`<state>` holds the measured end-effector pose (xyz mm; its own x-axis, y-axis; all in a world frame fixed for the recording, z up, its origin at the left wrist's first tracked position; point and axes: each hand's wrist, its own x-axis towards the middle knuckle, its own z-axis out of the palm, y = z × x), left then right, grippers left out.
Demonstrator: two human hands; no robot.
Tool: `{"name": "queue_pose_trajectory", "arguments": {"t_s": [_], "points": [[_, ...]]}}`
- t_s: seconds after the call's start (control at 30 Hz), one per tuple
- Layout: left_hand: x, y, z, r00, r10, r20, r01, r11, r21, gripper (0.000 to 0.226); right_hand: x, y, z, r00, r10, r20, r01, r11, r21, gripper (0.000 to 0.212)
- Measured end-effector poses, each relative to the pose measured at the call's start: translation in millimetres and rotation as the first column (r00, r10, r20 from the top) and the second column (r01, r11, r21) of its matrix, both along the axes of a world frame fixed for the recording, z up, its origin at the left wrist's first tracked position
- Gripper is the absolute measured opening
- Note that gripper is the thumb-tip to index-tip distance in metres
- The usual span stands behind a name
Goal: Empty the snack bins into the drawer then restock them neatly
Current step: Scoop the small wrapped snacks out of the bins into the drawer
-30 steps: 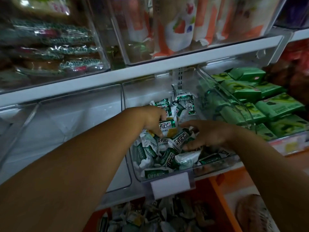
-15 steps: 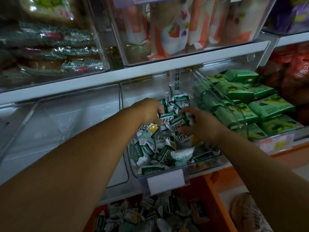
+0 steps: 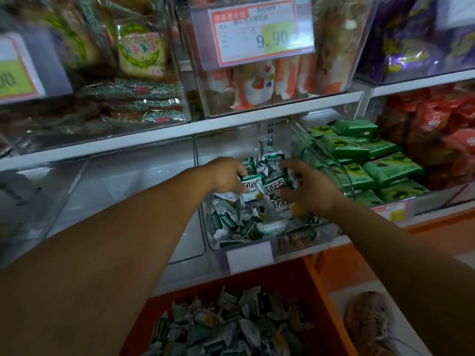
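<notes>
Gathering a bundle of green-and-white snack packets between two hands, the person reaches into the clear middle bin at the centre of the view. The left grip has its fingers curled onto the bundle from 9 o'clock. The right grip is clamped on it from 3 o'clock, so the packets are squeezed between the two. The bundle sits at the top of the bin, above the loose packets that lie along its floor and front wall. At 6 o'clock the orange drawer stands open beneath the shelf, and a heap of similar wrappers lies in it.

Judging by the crinkled, glossy film, these packets are light and slippery and will slide over one another. A bundle pressed only from its sides is likely to shed a few on the way down. Cupping the fingers under the lowest packets should hold them better than squeezing harder, which may crush what is inside. Strays are best picked up by a sealed end.

Green boxes fill the neighbouring bin at 3 o'clock.
</notes>
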<state>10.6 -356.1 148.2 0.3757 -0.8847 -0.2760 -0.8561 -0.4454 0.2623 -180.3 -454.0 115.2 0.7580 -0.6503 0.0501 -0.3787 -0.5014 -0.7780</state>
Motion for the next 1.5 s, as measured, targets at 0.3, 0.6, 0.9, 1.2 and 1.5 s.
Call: {"name": "queue_pose_trajectory", "arguments": {"t_s": [0.3, 0.6, 0.9, 1.2, 1.5], "points": [[6.5, -15.3, -22.7, 0.999, -0.040, -0.025, 0.044, 0.979, 0.199, 0.055, 0.1, -1.2, -12.2, 0.988, 0.062, -0.140, -0.059, 0.998, 0.030, 0.059], [-0.5, -12.3, -29.3, 0.984, 0.078, -0.159, -0.090, 0.993, -0.070, 0.054, -0.8, 0.7, -15.2, 0.992, 0.029, -0.119, -0.032, 0.999, -0.017, 0.061], [-23.4, 23.1, 17.4, 0.991, 0.058, -0.117, -0.101, 0.905, -0.413, 0.055, -15.8, 31.6, 21.0, 0.980, -0.101, 0.170, 0.121, 0.986, -0.111, 0.059], [-79.2, 154.0, 52.1, 0.996, -0.011, -0.092, -0.023, 0.932, -0.363, 0.053, -86.4, 125.7, 36.0, 0.995, 0.015, 0.099, -0.012, 0.999, -0.035, 0.042], [-107.8, 233.2, -75.1, 0.953, 0.090, -0.288, -0.110, 0.993, -0.052, 0.042, -106.5, 170.0, -85.0, 0.933, 0.124, -0.338, -0.063, 0.980, 0.187, 0.047]]}}
